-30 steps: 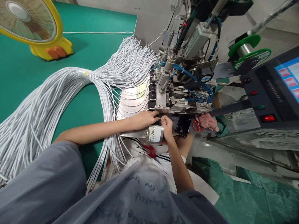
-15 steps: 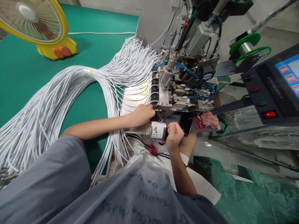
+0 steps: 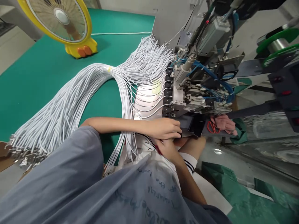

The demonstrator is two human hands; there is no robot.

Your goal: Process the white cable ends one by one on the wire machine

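Note:
My left hand (image 3: 166, 128) reaches across in front of the machine's row of black cable slots (image 3: 167, 92), its fingers curled together over something hidden beneath them. Just below it, my right hand (image 3: 167, 148) meets the left fingers; its own fingertips are mostly covered. What lies between the hands cannot be made out. Under my left forearm passes a hanging strand of white cables (image 3: 127, 102), part of a large bundle (image 3: 77, 93) on the green table. Several single cables curve over a pale plate (image 3: 146, 96) into the slots.
The machine (image 3: 187, 90) with blue air tubes stands ahead. A yellow fan (image 3: 80, 49) is on the green table (image 3: 46, 65). To the right are a dark phone-like slab (image 3: 197, 124), red-handled scissors (image 3: 212, 127), a pink cloth (image 3: 225, 123) and a green wire spool (image 3: 277, 46).
My left hand has left the near end of the slots and come down beside my right hand. The labelled jar between them is now out of sight. The view has swung left.

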